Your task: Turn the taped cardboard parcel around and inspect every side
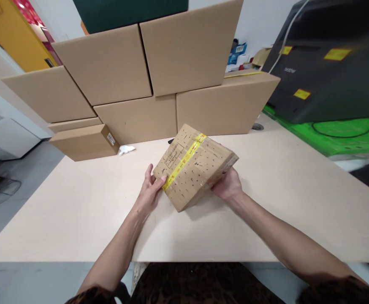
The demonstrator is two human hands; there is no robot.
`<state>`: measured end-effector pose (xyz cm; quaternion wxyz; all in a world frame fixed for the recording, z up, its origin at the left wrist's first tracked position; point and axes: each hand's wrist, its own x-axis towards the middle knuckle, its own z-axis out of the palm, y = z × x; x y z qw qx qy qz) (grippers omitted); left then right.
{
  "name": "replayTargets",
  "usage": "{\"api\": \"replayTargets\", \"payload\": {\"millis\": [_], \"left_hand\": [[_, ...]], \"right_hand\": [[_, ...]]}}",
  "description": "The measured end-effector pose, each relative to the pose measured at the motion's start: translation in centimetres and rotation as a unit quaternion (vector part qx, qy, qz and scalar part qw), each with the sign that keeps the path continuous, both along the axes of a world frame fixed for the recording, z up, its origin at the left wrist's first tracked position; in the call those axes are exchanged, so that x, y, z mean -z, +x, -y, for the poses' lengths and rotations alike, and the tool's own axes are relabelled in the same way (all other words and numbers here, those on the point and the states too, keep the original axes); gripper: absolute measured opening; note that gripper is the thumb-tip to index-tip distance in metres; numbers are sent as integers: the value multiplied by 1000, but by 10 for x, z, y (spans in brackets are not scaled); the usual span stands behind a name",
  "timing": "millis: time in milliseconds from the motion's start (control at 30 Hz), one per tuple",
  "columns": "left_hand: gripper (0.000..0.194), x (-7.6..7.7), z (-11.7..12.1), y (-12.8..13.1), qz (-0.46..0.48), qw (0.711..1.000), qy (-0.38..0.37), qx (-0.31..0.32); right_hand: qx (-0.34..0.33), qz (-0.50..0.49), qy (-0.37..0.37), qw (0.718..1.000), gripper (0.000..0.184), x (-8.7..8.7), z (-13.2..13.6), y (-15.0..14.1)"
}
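Note:
Both of my hands hold a brown cardboard box (197,169) tilted above the pale table (108,219). Dark specks cover its upper face, a yellow tape strip runs across it, and a printed rectangle shows near its left side. My left hand (149,185) grips the box's left edge, with the thumb on top near the tape's end. At the right side my right hand (229,183) supports the box from below; most of its fingers are hidden behind it.
Large cardboard boxes (187,50) are stacked along the table's back edge. A smaller flat box (86,141) sits at the back left beside a crumpled white scrap (126,149). At the right, a dark machine (314,76) stands on a green surface (339,137).

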<state>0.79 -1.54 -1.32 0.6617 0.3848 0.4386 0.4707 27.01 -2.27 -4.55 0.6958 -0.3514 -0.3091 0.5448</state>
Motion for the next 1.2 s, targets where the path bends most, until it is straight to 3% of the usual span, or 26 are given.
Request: {"api": "replayTargets", "payload": {"millis": [100,200,267,333,533,633,800,1100,1200], "left_hand": [[81,-8,-5,-7,72,997,-30,-25],[37,-15,-9,-13,149,986,-68,20],[31,-17,-10,-15,176,980,-88,42],[32,-19,-10,-18,187,979,-70,34],[63,-29,-7,-27,136,978,159,-22],[66,-30,-9,-29,96,972,211,-39],[58,-23,-16,-26,31,988,143,-56],[83,-26,-11,-22,-70,995,70,-24],[79,-26,-11,-22,-84,996,24,-9]], "right_hand": [[42,-76,-19,996,45,-10,-1,8],[39,-50,11,998,41,-21,0,15],[18,-29,15,999,39,-29,2,17],[-6,-14,10,1000,41,-37,6,15],[-23,26,-5,999,46,-47,16,5],[-45,60,22,997,55,-47,18,5],[-37,122,34,991,72,-48,16,15],[45,264,-48,962,72,-45,7,29],[10,300,-90,950,78,-47,7,32]]}}
